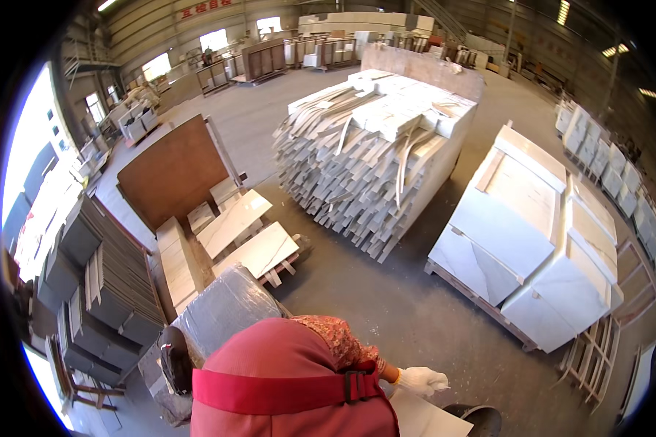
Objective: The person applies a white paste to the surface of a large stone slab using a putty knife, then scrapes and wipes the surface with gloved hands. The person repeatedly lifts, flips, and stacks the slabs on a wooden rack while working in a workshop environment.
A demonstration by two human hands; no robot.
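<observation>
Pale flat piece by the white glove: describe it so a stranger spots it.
Find the person in red at the lower edge, then follow the floral sleeve to the white-gloved hand. The pale flat piece is just below that. Unlike the piled pale strips beyond, it has a dark round container at its right.

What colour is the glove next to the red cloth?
The glove is white, shown in the head view.

Strip pile [364, 182] btwn brn board [171, 164] & wht slabs [499, 218].
</observation>
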